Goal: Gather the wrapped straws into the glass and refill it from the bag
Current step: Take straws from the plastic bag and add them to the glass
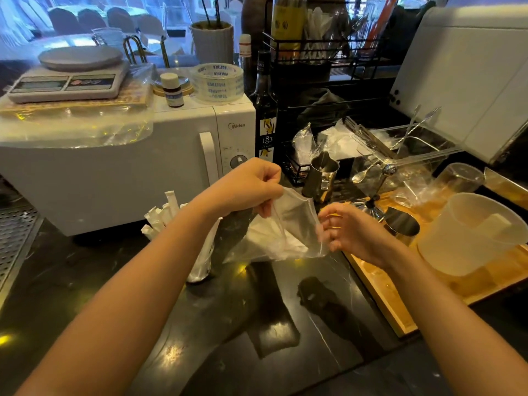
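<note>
Straws (pixel 168 212) are gathered in the glass (pixel 201 267); at two o'clock, the bag (pixel 285 232) is pinched open by both hands (pixel 251 187), refill pending

one head-worn wide-angle view, looking forward and down over the bench (pixel 285 324).

the camera sits above and just behind the person's forearms, which enter from the near edge and reach toward the middle, where the left hand (pixel 248 187) and right hand (pixel 351 232) meet close below the lens. the dark bench fills the near half; a microwave (pixel 160 155) stands far left, a wooden tray (pixel 383 292) runs off to the right, and a bright room with chairs shows at the far top. straight lines bow near the edges. no second view shares the scene.
</note>
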{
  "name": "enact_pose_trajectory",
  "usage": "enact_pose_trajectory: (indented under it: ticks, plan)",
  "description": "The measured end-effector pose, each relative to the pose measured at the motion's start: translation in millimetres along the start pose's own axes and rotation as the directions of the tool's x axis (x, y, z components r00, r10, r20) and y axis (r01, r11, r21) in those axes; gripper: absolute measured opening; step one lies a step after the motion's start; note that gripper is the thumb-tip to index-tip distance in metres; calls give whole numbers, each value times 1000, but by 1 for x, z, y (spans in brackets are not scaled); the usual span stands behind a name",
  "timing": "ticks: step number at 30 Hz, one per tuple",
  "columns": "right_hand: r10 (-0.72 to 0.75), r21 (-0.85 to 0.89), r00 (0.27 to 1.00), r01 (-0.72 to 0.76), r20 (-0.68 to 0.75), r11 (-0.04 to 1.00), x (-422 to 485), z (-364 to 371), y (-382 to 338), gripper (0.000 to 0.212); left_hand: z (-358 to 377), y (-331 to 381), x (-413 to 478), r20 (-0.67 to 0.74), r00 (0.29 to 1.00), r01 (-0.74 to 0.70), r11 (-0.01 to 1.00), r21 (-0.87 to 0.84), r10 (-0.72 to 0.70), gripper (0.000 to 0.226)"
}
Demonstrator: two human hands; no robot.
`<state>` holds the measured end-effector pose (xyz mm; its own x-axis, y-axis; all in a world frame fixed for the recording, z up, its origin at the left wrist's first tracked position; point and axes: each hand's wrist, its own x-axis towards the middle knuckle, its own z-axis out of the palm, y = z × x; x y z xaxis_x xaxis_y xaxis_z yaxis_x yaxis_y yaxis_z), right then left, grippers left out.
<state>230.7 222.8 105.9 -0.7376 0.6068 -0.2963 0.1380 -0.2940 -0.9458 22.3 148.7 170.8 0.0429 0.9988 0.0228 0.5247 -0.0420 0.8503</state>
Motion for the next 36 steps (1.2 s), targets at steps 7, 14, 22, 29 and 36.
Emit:
enact_pose_trajectory:
  ticks: [7,14,22,29,36]
  plan:
    - [203,476,937,-322,284,819,14,19,36,79,6,18,-4,144,979,-177,945,276,142,33]
    - [100,642,972,-215,211,736,26,47,32,54,16,33,-21,250,939,-304,914,269,238,36]
    - [67,574,975,-181,214,799,28,65,18,34,2,15,-56,43,985,-161,980,-121,167,20]
    - [71,409,986,-127,149,904,36,82,-24,18,-24,-40,-74,-344,838,151,787,-599,-423,46]
    - [-90,276,984,46,151,960,72,126,-52,25,-46,-48,-79,-52,931,197,620,-759,-360,50]
